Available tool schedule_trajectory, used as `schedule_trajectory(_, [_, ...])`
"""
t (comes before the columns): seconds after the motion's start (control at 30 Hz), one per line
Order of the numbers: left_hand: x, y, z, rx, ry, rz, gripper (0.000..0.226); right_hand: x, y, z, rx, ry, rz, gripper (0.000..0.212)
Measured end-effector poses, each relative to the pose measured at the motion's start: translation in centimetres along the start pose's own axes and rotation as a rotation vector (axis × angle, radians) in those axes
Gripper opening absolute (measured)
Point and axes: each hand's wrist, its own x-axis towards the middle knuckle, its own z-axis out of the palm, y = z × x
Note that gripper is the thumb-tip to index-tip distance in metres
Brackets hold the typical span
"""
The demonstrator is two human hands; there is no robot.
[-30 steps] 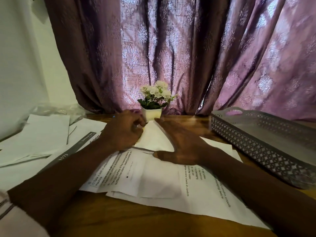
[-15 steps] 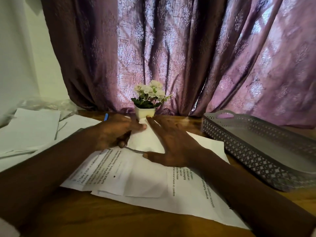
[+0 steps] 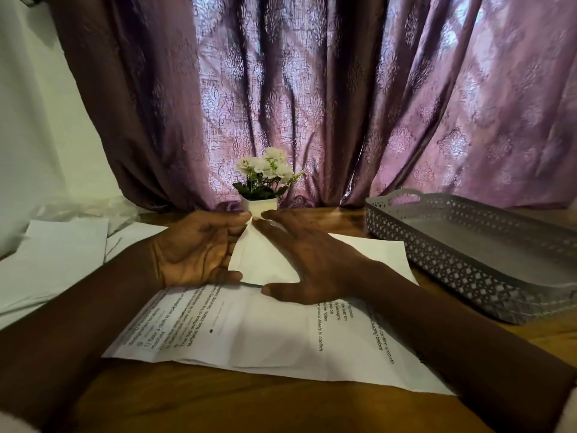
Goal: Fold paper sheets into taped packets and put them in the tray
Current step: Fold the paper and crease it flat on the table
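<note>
Right hand [image 3: 312, 264] flat, fingers spread, pressing the folded flap [image 3: 259, 260] at mid-frame; left hand [image 3: 199, 248] cupped against its left edge, can't tell if pinching. Best: press with the right palm, run the left fingers along the crease; tray [image 3: 437, 260] at right. Printed sheet [image 3: 249, 332] reads "several sheets to confirm", "confirm smooth"

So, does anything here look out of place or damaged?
Only the papers: the printed sheets lie overlapped and crooked, and the white sheets at the left are piled unevenly. Nothing looks spilled or torn.
</note>
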Motion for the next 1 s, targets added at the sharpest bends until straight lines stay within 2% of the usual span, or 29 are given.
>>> schedule_trajectory(0.07, [0.0, -0.2, 0.5, 0.118, 0.058, 0.057, 0.108, 0.0, 0.1, 0.1, 0.005, 0.003, 0.012, 0.108])
schedule_trajectory(0.13, [-0.2, -0.4, 0.8, 0.179, 0.090, 0.091, 0.114, 0.1, 0.2, 0.2, -0.014, 0.016, 0.010, 0.106])
schedule_trajectory(0.23, [-0.6, -0.6, 1.4, 0.133, 0.121, 0.106, 0.121, 0.1, -0.1, 0.1, -0.041, 0.015, 0.026, 0.107])
schedule_trajectory(0.27, [-0.6, -0.5, 1.5, 0.111, 0.133, 0.124, 0.118, 0.1, -0.3, 0.0, -0.049, 0.007, 0.047, 0.108])
schedule_trajectory(0.43, [-0.4, -0.5, 2.0, 0.023, 0.143, 0.118, 0.076, 0.3, -0.4, -0.3, -0.088, -0.002, 0.188, 0.116])
schedule_trajectory(0.5, [-0.1, -0.6, 1.9, 0.030, 0.219, 0.150, 0.059, 0.3, -0.2, -0.4, -0.112, 0.002, 0.216, 0.117])
schedule_trajectory(0.6, [0.3, -0.6, 1.8, 0.082, 0.368, 0.214, 0.052, 0.3, 0.0, -0.4, -0.134, 0.014, 0.238, 0.115])
schedule_trajectory(0.83, [1.3, -0.9, 1.1, 0.342, 0.737, 0.518, 0.013, 0.0, 0.8, -0.1, -0.102, 0.134, 0.235, 0.103])
schedule_trajectory(0.9, [1.1, -0.8, -0.3, 0.479, 0.786, 0.576, 0.015, 0.0, 1.0, 0.1, -0.042, 0.169, 0.270, 0.100])
schedule_trajectory(1.0, [0.7, -1.4, -2.3, 0.889, 0.724, 0.430, 0.031, -0.2, 1.5, 0.1, 0.087, 0.233, 0.329, 0.095])
